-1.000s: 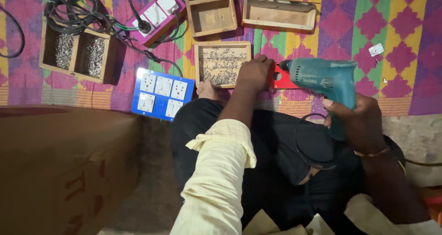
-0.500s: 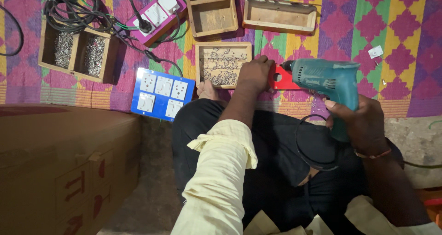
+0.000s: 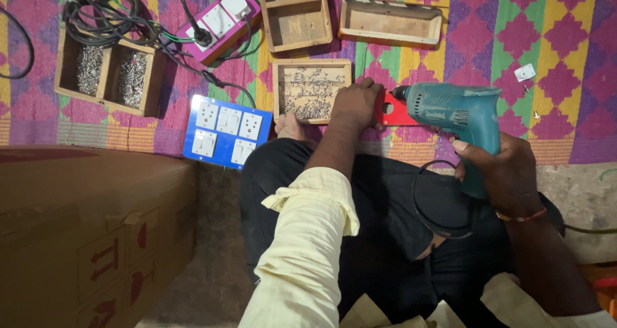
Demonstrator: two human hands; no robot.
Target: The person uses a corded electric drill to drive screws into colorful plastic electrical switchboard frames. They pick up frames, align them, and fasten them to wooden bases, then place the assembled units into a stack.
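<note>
Patterned mat (image 3: 565,58) of pink, purple, yellow and green diamonds, spread over bare floor (image 3: 212,251). On it: divided wooden tray (image 3: 106,71) of screws at left, tangled black cables (image 3: 96,9), purple socket box (image 3: 222,20), blue switch plate (image 3: 223,132), shallow wooden box (image 3: 311,90) of what look like small nails, two empty wooden boxes (image 3: 295,13) above, red plate (image 3: 393,111). Brown carton (image 3: 83,231) on the floor.

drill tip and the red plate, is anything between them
Nothing visible does. The teal drill, gripped by the right hand, points its tip straight at the red plate. The left hand holds that plate's other edge, beside the tip's path.
</note>
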